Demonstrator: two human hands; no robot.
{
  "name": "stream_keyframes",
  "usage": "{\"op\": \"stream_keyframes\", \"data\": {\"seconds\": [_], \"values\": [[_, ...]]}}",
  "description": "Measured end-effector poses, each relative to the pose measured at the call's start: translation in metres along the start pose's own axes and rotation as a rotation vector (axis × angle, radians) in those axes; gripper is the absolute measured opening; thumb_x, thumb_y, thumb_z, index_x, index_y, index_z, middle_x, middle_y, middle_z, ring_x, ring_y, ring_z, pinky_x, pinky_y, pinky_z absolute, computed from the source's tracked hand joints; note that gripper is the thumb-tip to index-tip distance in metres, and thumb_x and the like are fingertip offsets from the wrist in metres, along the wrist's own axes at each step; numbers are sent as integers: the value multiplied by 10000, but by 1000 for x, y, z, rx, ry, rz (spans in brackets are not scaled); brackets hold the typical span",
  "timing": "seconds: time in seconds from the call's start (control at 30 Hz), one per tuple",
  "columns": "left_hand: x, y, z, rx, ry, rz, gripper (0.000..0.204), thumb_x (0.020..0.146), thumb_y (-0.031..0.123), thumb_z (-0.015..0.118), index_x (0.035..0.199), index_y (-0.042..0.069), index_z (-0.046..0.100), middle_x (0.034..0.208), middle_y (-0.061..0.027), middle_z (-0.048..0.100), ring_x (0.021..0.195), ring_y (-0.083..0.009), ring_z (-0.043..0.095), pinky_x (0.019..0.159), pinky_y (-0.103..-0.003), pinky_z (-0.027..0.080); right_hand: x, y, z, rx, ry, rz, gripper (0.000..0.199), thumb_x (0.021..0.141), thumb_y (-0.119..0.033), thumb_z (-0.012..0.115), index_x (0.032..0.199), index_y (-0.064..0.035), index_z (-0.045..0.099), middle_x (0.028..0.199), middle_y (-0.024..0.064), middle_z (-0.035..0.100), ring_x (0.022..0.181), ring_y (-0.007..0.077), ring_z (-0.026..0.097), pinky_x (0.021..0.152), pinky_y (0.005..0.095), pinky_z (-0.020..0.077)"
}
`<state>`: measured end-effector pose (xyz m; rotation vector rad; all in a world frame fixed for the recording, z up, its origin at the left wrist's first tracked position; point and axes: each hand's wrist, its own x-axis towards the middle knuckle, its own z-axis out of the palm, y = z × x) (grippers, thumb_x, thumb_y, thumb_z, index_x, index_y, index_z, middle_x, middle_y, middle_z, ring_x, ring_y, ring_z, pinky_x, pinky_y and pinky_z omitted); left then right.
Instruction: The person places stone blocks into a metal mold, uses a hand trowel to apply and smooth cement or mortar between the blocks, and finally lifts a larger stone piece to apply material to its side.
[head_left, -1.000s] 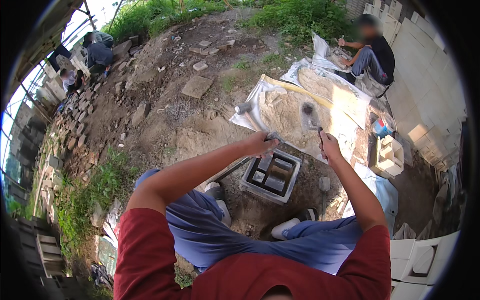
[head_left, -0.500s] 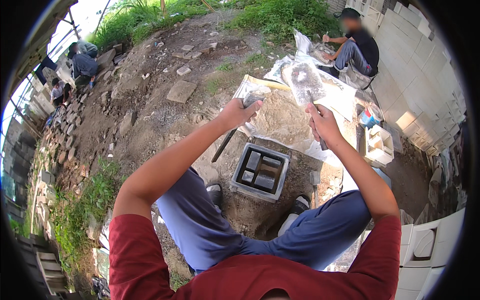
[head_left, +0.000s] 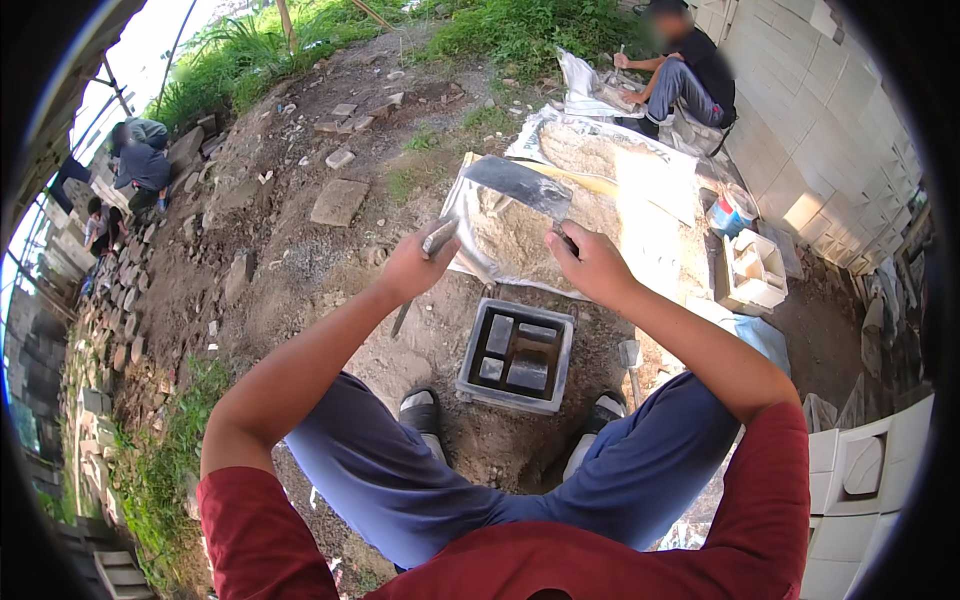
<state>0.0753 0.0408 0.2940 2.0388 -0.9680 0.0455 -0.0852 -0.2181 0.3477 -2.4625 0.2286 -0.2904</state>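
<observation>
My left hand (head_left: 422, 264) is closed around a dark bar-like tool (head_left: 401, 317); a grey end sticks out above the fist and a thin dark length hangs below. In my right hand (head_left: 592, 264) is the handle of a trowel with a broad, flat metal blade (head_left: 518, 184). The blade points left above a sand pile (head_left: 500, 232) on a sheet. Between my feet and below both hands sits a grey square mould (head_left: 510, 398) with several rectangular blocks inside and dark gaps between them. Neither hand touches it.
A small scoop-like tool (head_left: 629, 354) lies right of the mould. Farther right are a white block mould (head_left: 757, 272), a bucket (head_left: 730, 213) and a wall of pale blocks (head_left: 785, 120). A co-worker (head_left: 690, 75) sits at back right; others crouch far left near stones (head_left: 125, 325).
My right hand has swung the trowel blade from upright to pointing left across the sand. My left hand has moved left and lower with its tool. The view has shifted slightly.
</observation>
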Motion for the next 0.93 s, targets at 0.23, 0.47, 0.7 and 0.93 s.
{"op": "stream_keyframes", "data": {"seconds": [0.23,0.47,0.7,0.93], "values": [[3,-16,-14,65,-29,-140,433,965,325,651,1294,43,654,1006,-264,721,964,-427,697,847,-440,543,33,-3,43,77,-63,-276,355,965,-266,705,1085,-54,446,836,124,553,719,225,555,685,388,441],[-2,-18,-33,56,-44,-138,394,957,401,675,1074,27,718,834,-216,711,810,-395,699,748,-453,535,60,-43,48,445,-386,-33,294,992,-267,681,1129,-55,529,751,50,554,566,123,550,518,344,441],[-7,-50,-59,246,-144,-260,373,925,412,652,1009,61,746,891,-254,716,881,-442,692,801,-499,547,88,-40,82,486,-545,57,450,968,-268,680,1336,-21,602,711,17,589,566,91,538,496,294,437],[-15,-45,-67,496,-202,-295,471,913,446,644,934,-14,741,885,-282,709,889,-449,693,833,-500,561,98,-65,108,178,-190,-258,395,806,-289,782,1110,-38,770,1019,155,781,911,317,747,827,380,547]]}}
